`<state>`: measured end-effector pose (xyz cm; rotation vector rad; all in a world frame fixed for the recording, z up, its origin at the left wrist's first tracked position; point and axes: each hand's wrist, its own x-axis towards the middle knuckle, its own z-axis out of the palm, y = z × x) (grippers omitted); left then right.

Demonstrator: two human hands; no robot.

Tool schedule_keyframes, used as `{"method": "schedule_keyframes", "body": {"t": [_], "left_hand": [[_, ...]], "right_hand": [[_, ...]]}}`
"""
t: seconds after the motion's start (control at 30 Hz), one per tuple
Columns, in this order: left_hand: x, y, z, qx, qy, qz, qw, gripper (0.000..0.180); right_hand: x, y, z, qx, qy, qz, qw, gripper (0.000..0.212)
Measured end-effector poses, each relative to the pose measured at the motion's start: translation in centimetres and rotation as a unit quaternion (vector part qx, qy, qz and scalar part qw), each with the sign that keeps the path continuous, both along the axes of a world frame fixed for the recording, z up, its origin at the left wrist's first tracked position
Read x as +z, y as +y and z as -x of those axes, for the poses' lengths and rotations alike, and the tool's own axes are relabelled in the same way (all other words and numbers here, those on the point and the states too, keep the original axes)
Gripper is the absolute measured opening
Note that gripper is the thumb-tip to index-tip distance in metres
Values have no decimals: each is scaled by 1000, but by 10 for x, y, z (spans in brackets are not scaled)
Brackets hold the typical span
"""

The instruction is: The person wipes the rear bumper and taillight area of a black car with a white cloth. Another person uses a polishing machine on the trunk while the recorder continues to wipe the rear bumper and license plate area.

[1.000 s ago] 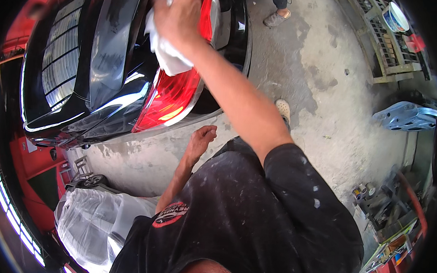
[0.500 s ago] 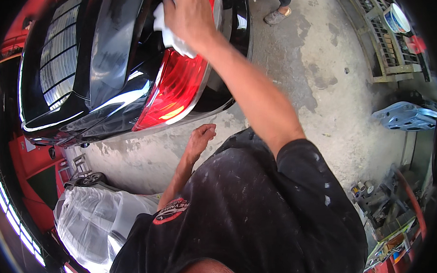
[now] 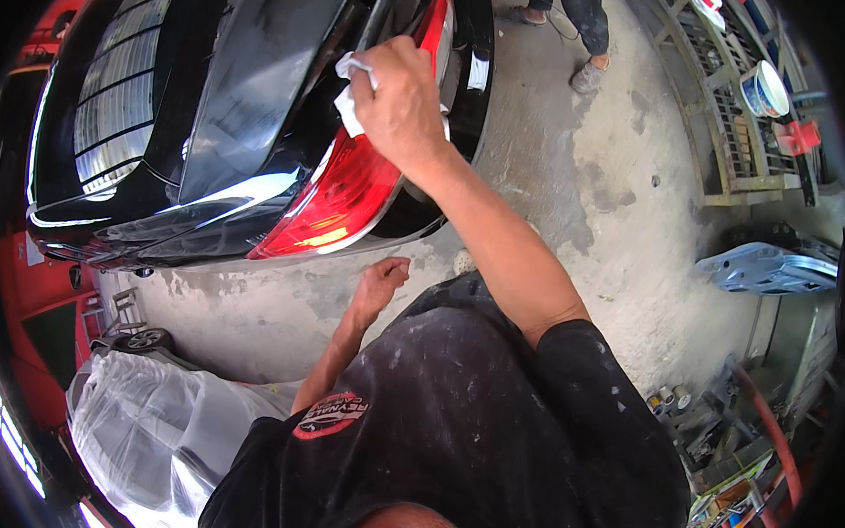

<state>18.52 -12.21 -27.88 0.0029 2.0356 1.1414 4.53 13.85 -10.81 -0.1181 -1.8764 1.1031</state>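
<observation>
My right hand [image 3: 400,100] is closed around a crumpled white cloth [image 3: 350,119] and presses it over the red tail light [image 3: 345,198] of a black car [image 3: 150,183]. Parts of the cloth stick out on both sides of my hand, and the hand hides the middle of it. Below the lamp, apart from the car, my left hand [image 3: 380,286] hangs in front of my body with its fingers loosely curled and nothing visible in them. A dull grey patch [image 3: 250,83] covers part of the glossy panel beside the lamp.
Another person's legs [image 3: 584,33] stand beyond the car. A slatted rack [image 3: 735,137] holds a white bucket [image 3: 764,89] on the right, above a blue-grey car part [image 3: 771,269]. Clear plastic sheeting [image 3: 147,422] covers something at lower left. Cans [image 3: 668,401] sit at lower right.
My right hand and the cloth have moved toward me and slightly right along the lamp. The left hand stays low with curled fingers. More of the other person's legs shows.
</observation>
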Motion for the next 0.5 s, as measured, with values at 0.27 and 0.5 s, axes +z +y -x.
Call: {"method": "schedule_keyframes", "body": {"t": [0.27,0.5], "left_hand": [[-14,2,-7,5,9,-36,999,37],[-19,6,5,-20,-17,-25,999,39]], "right_hand": [[15,40,42,-123,-42,-25,991,14],[12,66,68,-66,7,-12,998,17]]}}
